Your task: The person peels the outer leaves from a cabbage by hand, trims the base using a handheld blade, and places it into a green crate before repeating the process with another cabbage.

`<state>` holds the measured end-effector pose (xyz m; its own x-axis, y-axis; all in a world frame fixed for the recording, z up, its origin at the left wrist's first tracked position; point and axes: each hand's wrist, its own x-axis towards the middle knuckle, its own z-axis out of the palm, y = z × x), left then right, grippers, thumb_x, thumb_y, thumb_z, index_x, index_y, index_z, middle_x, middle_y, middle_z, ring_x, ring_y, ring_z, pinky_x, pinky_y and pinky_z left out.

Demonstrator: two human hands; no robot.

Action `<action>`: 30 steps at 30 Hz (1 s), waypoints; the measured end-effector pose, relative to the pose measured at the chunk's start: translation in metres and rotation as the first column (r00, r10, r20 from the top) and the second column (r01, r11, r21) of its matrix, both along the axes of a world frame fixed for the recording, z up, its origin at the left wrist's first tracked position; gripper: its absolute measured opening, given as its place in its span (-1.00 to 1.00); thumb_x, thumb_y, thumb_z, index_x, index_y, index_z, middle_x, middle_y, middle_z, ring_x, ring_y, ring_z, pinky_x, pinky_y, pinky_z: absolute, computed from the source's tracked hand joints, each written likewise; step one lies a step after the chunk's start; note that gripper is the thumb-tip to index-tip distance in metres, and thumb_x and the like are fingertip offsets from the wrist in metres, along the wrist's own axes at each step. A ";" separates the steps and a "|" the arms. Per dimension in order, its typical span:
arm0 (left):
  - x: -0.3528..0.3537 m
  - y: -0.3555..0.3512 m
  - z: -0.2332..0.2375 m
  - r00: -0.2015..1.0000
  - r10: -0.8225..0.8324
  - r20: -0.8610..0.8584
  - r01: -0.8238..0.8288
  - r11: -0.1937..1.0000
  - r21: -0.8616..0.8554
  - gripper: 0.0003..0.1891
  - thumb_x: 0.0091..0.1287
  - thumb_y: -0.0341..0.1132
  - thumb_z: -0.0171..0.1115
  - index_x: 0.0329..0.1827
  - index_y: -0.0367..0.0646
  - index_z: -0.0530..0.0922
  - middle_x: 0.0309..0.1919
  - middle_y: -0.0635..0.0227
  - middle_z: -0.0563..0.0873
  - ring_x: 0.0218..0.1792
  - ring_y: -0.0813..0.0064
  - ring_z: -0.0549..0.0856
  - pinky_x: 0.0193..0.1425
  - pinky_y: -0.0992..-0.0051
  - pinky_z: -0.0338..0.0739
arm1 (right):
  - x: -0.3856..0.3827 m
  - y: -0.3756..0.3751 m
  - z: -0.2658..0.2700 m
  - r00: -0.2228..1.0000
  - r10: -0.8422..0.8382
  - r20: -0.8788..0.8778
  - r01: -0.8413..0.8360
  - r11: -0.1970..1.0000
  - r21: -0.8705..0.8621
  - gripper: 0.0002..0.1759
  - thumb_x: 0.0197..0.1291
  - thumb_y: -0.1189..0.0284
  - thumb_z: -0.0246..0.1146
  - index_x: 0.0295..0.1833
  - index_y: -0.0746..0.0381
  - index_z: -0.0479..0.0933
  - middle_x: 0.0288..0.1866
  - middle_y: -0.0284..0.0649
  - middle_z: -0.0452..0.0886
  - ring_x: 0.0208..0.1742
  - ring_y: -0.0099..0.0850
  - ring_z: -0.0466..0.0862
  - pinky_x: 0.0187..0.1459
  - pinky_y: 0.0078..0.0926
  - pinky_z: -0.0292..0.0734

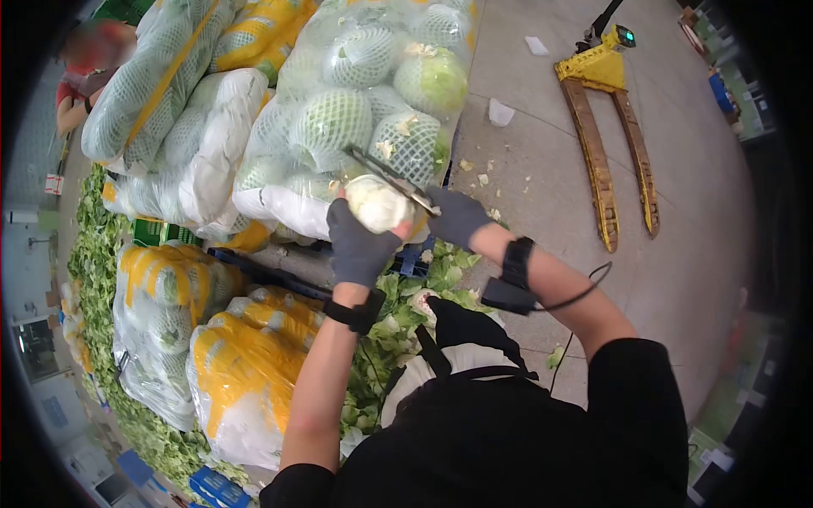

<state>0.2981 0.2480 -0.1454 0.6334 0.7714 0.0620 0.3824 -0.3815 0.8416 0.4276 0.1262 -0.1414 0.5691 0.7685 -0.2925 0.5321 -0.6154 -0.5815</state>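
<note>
Currently cupping a cabbage [375,206] in left hand [362,240], gripping a knife [391,177] in right hand [456,218]; could cut fingers by slipping.

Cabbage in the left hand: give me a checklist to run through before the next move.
1. Left hand holding the cabbage: ok.
2. Right hand gripping the knife: ok.
3. Gloves on both hands: ok.
4. Left fingers safely clear of the blade: cannot tell; depth is unclear from this view.
5. Floor free of loose leaves: not ok; they lie scattered near the person.
</note>
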 end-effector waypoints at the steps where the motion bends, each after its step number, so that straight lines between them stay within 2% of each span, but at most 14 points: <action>1: -0.002 -0.009 -0.001 1.000 -0.006 0.009 0.005 0.993 0.114 0.07 -0.35 -0.10 0.53 0.23 -0.39 0.11 0.03 -0.05 0.33 0.07 0.04 0.38 0.16 0.25 0.31 | 0.005 0.010 0.000 0.997 0.065 0.032 -0.063 0.997 -0.052 -0.66 -0.02 0.36 0.13 -0.07 0.21 0.40 -0.23 0.00 0.58 -0.17 -0.05 0.59 -0.17 -0.21 0.47; 2: -0.004 -0.012 -0.004 1.000 -0.016 0.017 0.011 0.972 0.235 0.07 -0.37 -0.11 0.53 0.23 -0.39 0.12 0.02 -0.04 0.34 0.07 0.05 0.38 0.15 0.25 0.32 | 0.011 0.022 -0.002 0.990 0.128 0.063 -0.121 0.988 -0.097 -0.66 -0.02 0.36 0.14 -0.08 0.23 0.41 -0.22 0.01 0.58 -0.16 -0.06 0.59 -0.15 -0.22 0.47; 3: -0.005 -0.006 -0.010 0.998 -0.006 0.069 -0.003 0.991 0.135 0.07 -0.38 -0.11 0.53 0.22 -0.39 0.12 0.01 -0.03 0.35 0.06 0.06 0.38 0.14 0.25 0.32 | 0.015 0.031 -0.003 0.991 0.116 0.071 -0.111 0.990 -0.082 -0.66 -0.02 0.36 0.14 -0.08 0.23 0.41 -0.22 0.01 0.58 -0.16 -0.06 0.59 -0.15 -0.22 0.47; 11: -0.020 0.015 -0.026 0.986 -0.126 0.112 0.115 0.988 0.101 0.10 -0.33 -0.14 0.53 0.26 -0.41 0.05 0.04 0.02 0.37 0.08 0.18 0.41 0.17 0.29 0.32 | 0.020 0.034 -0.011 0.977 0.194 0.084 -0.191 0.981 -0.041 -0.69 -0.06 0.36 0.17 -0.16 0.24 0.48 -0.25 -0.02 0.60 -0.20 -0.15 0.62 -0.21 -0.28 0.49; 12: -0.020 0.020 -0.019 0.966 -0.151 0.210 0.182 0.974 -0.138 0.08 -0.29 -0.16 0.52 0.27 -0.40 0.03 0.06 0.03 0.37 0.10 0.23 0.41 0.17 0.33 0.34 | 0.022 0.035 -0.008 0.975 0.200 0.098 -0.198 0.980 -0.030 -0.69 -0.06 0.36 0.17 -0.16 0.24 0.48 -0.25 -0.02 0.60 -0.20 -0.15 0.62 -0.21 -0.28 0.49; 13: -0.022 0.024 -0.011 0.938 -0.155 0.308 0.265 0.896 -0.357 0.07 -0.26 -0.19 0.51 0.28 -0.38 0.00 0.09 0.05 0.37 0.11 0.27 0.42 0.17 0.36 0.36 | 0.023 0.036 -0.004 0.971 0.185 -0.153 -0.190 0.982 -0.018 -0.65 -0.07 0.33 0.18 -0.13 0.24 0.48 -0.26 -0.06 0.61 -0.23 -0.21 0.62 -0.21 -0.32 0.50; 14: -0.025 0.028 -0.009 0.936 -0.152 0.318 0.262 0.904 -0.339 0.07 -0.26 -0.19 0.51 0.28 -0.38 0.00 0.09 0.05 0.37 0.11 0.27 0.42 0.17 0.36 0.36 | 0.025 0.038 0.001 0.905 0.166 -0.392 -0.184 0.983 -0.010 -0.61 -0.08 0.31 0.19 -0.09 0.25 0.48 -0.27 -0.10 0.62 -0.27 -0.27 0.63 -0.22 -0.35 0.50; 15: -0.029 0.033 -0.011 0.917 -0.178 0.357 0.310 0.882 -0.355 0.06 -0.23 -0.21 0.50 0.28 -0.38 -0.01 0.11 0.06 0.37 0.12 0.30 0.42 0.17 0.38 0.36 | 0.022 0.029 0.004 0.912 0.143 -0.384 -0.121 0.989 0.081 -0.53 -0.10 0.26 0.22 -0.04 0.25 0.46 -0.28 -0.17 0.62 -0.31 -0.37 0.60 -0.22 -0.39 0.50; 16: -0.032 0.037 -0.014 0.897 -0.201 0.395 0.356 0.857 -0.373 0.05 -0.21 -0.24 0.49 0.29 -0.37 -0.03 0.12 0.08 0.36 0.13 0.32 0.42 0.18 0.40 0.36 | 0.023 0.028 -0.023 0.869 -0.029 -0.494 0.108 0.985 0.133 -0.50 -0.09 0.22 0.23 -0.02 0.25 0.44 -0.27 -0.17 0.63 -0.27 -0.31 0.62 -0.21 -0.39 0.49; 18: -0.036 0.039 -0.013 0.904 -0.201 0.378 0.345 0.865 -0.364 0.05 -0.20 -0.20 0.47 0.30 -0.34 -0.05 0.12 0.12 0.37 0.14 0.33 0.41 0.20 0.38 0.33 | 0.023 0.003 -0.017 0.973 -0.130 -0.188 0.172 0.958 0.229 -0.50 -0.06 0.22 0.22 0.01 0.25 0.40 -0.25 -0.12 0.62 -0.24 -0.22 0.62 -0.21 -0.35 0.49; 22: -0.037 0.033 -0.016 0.918 -0.218 0.332 0.337 0.870 -0.360 0.09 -0.19 -0.23 0.47 0.34 -0.33 -0.10 0.13 0.13 0.35 0.14 0.34 0.40 0.19 0.39 0.33 | 0.003 -0.025 -0.017 0.999 0.009 -0.049 -0.002 0.989 0.145 -0.58 0.00 0.29 0.16 0.00 0.21 0.38 -0.25 -0.03 0.57 -0.23 -0.10 0.59 -0.22 -0.27 0.47; 24: -0.039 0.035 -0.017 0.921 -0.208 0.331 0.338 0.848 -0.409 0.10 -0.20 -0.25 0.47 0.34 -0.31 -0.11 0.14 0.13 0.34 0.15 0.33 0.40 0.19 0.38 0.33 | -0.011 -0.018 -0.015 0.978 0.136 0.158 -0.170 0.958 0.231 -0.63 0.02 0.33 0.14 -0.02 0.19 0.39 -0.27 -0.04 0.57 -0.22 -0.14 0.59 -0.21 -0.26 0.47; 28: -0.044 0.030 -0.022 0.895 -0.167 0.412 0.340 0.856 -0.390 0.10 -0.24 -0.26 0.51 0.32 -0.34 -0.07 0.14 0.10 0.33 0.14 0.34 0.40 0.19 0.40 0.34 | 0.012 0.025 -0.036 0.988 0.138 0.066 -0.141 0.989 0.039 -0.61 -0.03 0.34 0.15 -0.03 0.18 0.40 -0.22 -0.03 0.57 -0.23 -0.06 0.58 -0.23 -0.23 0.49; 30: -0.047 0.024 -0.023 0.873 -0.235 0.427 0.394 0.856 -0.334 0.10 -0.25 -0.24 0.52 0.31 -0.33 -0.06 0.13 0.11 0.33 0.14 0.33 0.40 0.20 0.38 0.34 | 0.010 0.031 -0.025 0.977 0.159 0.144 -0.163 0.987 0.015 -0.61 -0.03 0.32 0.14 -0.03 0.20 0.40 -0.20 -0.01 0.58 -0.18 -0.06 0.58 -0.17 -0.22 0.47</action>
<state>0.2516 0.2722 -0.1683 0.8390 0.5403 0.0652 -0.0584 -0.0296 0.9979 0.4378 0.1575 -0.1663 0.4716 0.8598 -0.1960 0.7009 -0.5003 -0.5084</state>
